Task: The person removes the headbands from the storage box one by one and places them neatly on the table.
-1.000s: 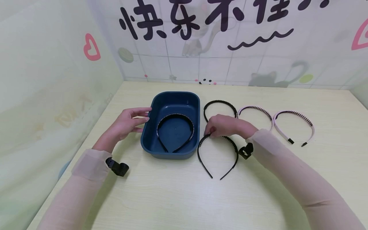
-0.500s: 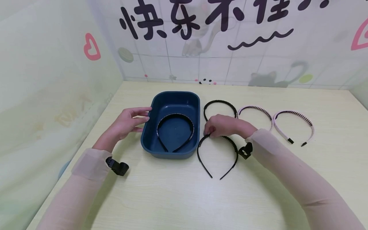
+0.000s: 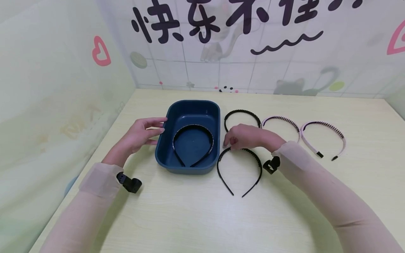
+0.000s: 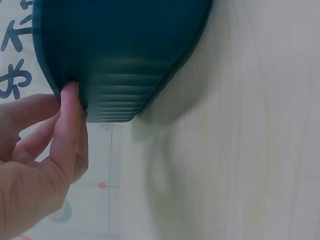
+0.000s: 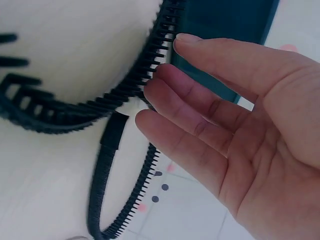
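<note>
In the head view my left hand [image 3: 137,135] touches the left rim of a deep blue tray [image 3: 177,168] with fairly straight fingers; the left wrist view shows the fingertips [image 4: 71,92] against its wall. Inside the tray lies a dark headband with a speckled outer edge [image 3: 211,136]. My right hand [image 3: 243,136] is above the top of a black toothed headband [image 3: 260,168] on the table. The right wrist view shows its fingers [image 5: 185,135] loosely bent beside the teeth, thumb apart from them. Behind that hand lies another black headband [image 3: 242,111], partly hidden.
To the right on the table [image 3: 190,218] lie a pink headband [image 3: 281,118], its lower part hidden by my right arm, and a second pink headband [image 3: 343,138]. A printed backdrop [image 3: 237,73] stands along the back edge, and another panel [image 3: 63,105] at the left.
My right hand has risen slightly from the top of the front black headband, its fingers a little more spread. The left hand, the tray and the headbands look unmoved.
</note>
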`<state>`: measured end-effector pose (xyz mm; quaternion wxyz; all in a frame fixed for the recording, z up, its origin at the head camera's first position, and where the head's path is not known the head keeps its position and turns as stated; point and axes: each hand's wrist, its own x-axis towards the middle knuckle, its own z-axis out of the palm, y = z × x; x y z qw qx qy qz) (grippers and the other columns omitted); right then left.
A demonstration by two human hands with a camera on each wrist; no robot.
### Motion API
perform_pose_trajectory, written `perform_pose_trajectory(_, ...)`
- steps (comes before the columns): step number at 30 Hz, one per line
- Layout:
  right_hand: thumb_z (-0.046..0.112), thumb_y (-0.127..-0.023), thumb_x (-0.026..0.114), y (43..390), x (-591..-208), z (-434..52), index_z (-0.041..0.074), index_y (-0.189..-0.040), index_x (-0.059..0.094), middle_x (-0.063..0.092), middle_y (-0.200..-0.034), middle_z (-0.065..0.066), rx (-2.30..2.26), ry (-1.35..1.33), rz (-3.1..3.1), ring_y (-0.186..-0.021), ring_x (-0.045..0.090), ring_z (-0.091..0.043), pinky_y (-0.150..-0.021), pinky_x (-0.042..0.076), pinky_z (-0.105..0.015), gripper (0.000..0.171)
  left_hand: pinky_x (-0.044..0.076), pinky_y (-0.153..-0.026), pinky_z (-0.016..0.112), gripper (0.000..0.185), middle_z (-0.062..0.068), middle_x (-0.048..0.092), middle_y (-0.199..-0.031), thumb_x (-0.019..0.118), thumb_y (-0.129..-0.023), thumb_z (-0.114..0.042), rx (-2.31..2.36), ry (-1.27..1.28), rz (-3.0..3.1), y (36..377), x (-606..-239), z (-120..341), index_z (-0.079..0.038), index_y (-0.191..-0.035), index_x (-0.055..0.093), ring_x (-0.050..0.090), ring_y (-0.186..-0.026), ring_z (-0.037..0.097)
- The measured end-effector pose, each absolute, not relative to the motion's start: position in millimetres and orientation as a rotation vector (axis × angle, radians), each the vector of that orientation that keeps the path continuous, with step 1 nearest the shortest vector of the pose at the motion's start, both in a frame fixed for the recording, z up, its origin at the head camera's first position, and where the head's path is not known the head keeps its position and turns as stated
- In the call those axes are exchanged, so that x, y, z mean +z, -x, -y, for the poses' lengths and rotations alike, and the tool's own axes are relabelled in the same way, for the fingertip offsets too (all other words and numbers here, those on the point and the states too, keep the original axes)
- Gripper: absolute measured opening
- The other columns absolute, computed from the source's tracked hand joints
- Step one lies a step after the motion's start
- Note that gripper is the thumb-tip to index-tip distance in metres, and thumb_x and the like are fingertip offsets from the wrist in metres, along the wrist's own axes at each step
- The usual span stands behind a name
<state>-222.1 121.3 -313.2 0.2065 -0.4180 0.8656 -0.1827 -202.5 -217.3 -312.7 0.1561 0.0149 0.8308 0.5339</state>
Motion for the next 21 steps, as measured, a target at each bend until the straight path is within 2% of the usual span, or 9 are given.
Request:
perform_pose_trajectory(7,0.002,-0.083,0.062,223.2,-304.5,-120.5,0.003,-0.102,0.069,0.065,-0.088,-0.003,-0.467,1.242,-2.447,-0.077,0.058,-0.013,-0.072,0.048,-0.03,0.02,0.053,-0.073,0.029,0.046,0.016,0.04,-0.129,0.052,-0.094,-0.011,1.536,-0.043,-2.374,202.1,-312.8,216.7,-0.01,-0.139,0.041,0.045,-0.115,0.029)
perform_pose_trajectory(14,0.001,-0.082,0.061,226.6,-290.4,-117.5,0.0,-0.102,0.068,0.064,-0.077,-0.003,-0.496,1.252,-2.481,-0.065,0.051,-0.009,-0.066,0.046,-0.027,0.021,0.053,-0.072,0.029,0.046,0.016,0.04,-0.129,0.052,-0.094,-0.012,1.531,-0.043,-2.383,201.8,-312.7,217.0,-0.01,-0.139,0.042,0.045,-0.114,0.029)
perform_pose_trajectory(18,0.001,-0.083,0.06,229.5,-280.3,-116.0,0.0,-0.103,0.068,0.066,-0.092,-0.007,-0.516,1.25,-2.491,-0.075,0.058,-0.012,-0.073,0.049,-0.03,0.022,0.053,-0.072,0.029,0.046,0.016,0.04,-0.129,0.053,-0.094,-0.012,1.54,-0.039,-2.378,201.9,-312.7,216.9,-0.01,-0.138,0.042,0.045,-0.114,0.029)
perform_pose_trajectory(21,0.003,-0.085,0.061,232.1,-273.7,-114.3,0.002,-0.106,0.067,0.066,-0.095,-0.008,-0.5,1.219,-2.487,-0.081,0.059,-0.015,-0.075,0.049,-0.031,0.022,0.053,-0.071,0.028,0.046,0.016,0.04,-0.129,0.053,-0.094,-0.012,1.543,-0.035,-2.376,201.9,-312.7,216.8,-0.01,-0.138,0.042,0.046,-0.112,0.029)
